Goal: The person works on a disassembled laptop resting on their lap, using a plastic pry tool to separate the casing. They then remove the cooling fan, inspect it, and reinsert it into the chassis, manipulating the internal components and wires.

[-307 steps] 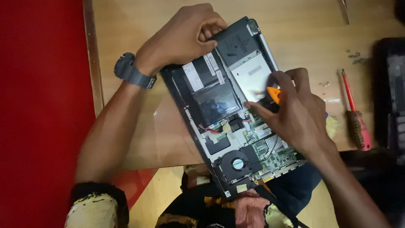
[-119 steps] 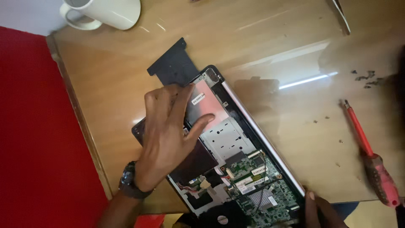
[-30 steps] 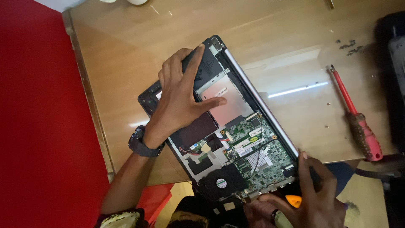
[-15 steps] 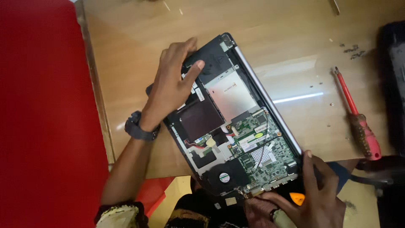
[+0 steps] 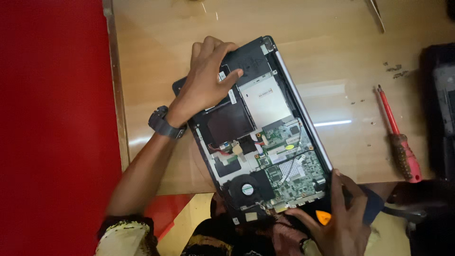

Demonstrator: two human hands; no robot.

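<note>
An opened laptop lies diagonally on the wooden table, bottom cover off, showing a green circuit board, a round fan and a silver drive. My left hand, with a dark watch on its wrist, grips the laptop's far left corner, fingers over the edge and thumb across the black part. My right hand is at the laptop's near right corner. Its fingers touch the edge, and a small orange tool is tucked in the hand.
A red-handled screwdriver lies on the table to the right, with small loose screws beyond it. A dark device sits at the right edge. A red surface runs along the left. My lap is below the table's near edge.
Over the last second my left hand slid up the laptop to its far left corner. My right hand stayed at the near right corner. The laptop looks turned slightly more upright in view.
</note>
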